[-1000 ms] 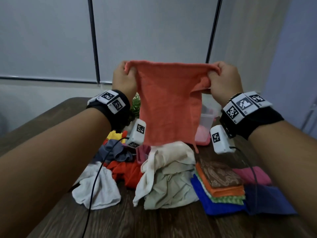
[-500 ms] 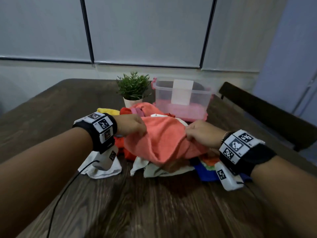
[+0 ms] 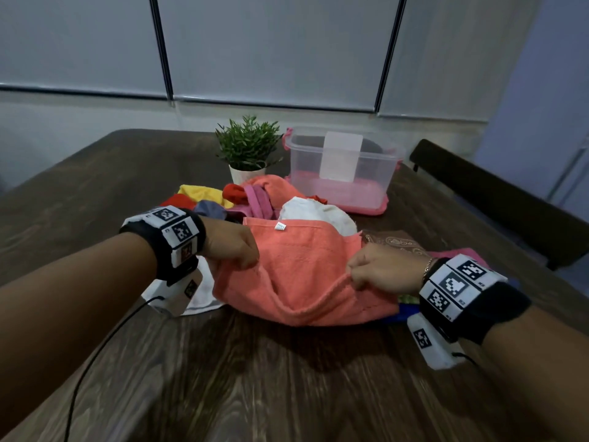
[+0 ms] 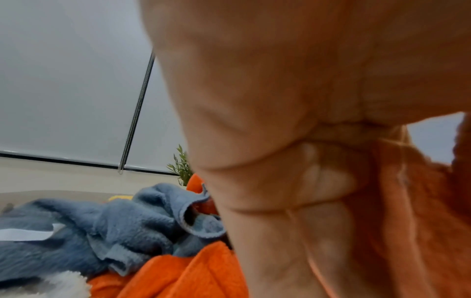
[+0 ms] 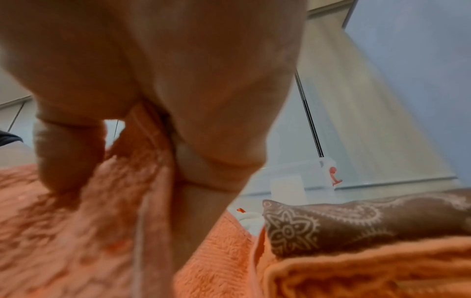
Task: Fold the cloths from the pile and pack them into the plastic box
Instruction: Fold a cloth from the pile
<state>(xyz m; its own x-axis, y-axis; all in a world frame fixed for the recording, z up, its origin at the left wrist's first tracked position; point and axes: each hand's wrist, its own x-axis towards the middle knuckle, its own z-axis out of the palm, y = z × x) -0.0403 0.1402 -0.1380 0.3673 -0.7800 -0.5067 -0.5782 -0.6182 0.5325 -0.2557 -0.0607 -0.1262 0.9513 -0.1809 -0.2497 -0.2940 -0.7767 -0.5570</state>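
A salmon-orange cloth [image 3: 302, 269] lies draped over the pile of mixed cloths [image 3: 242, 199] in the middle of the table, folded over with its white tag facing up. My left hand [image 3: 232, 247] pinches its near left edge and my right hand [image 3: 376, 269] pinches its near right edge. The wrist views show the same cloth [image 4: 413, 211] [image 5: 97, 221] caught between curled fingers. A clear plastic box [image 3: 341, 167] with a pink base stands open behind the pile. Folded cloths, topped by a brown patterned one [image 3: 398, 242] [image 5: 369, 221], are stacked on the right.
A small potted plant [image 3: 247, 148] stands left of the box. A grey-blue cloth [image 4: 89, 225] and a white cloth [image 3: 204, 291] lie on the pile's left side. A dark chair back [image 3: 497, 199] runs along the table's right edge. Bare wooden table [image 3: 255, 378] lies in front.
The cloth was held up spread in the air one second ago. Both hands have brought it down onto the pile and folded it over toward me.
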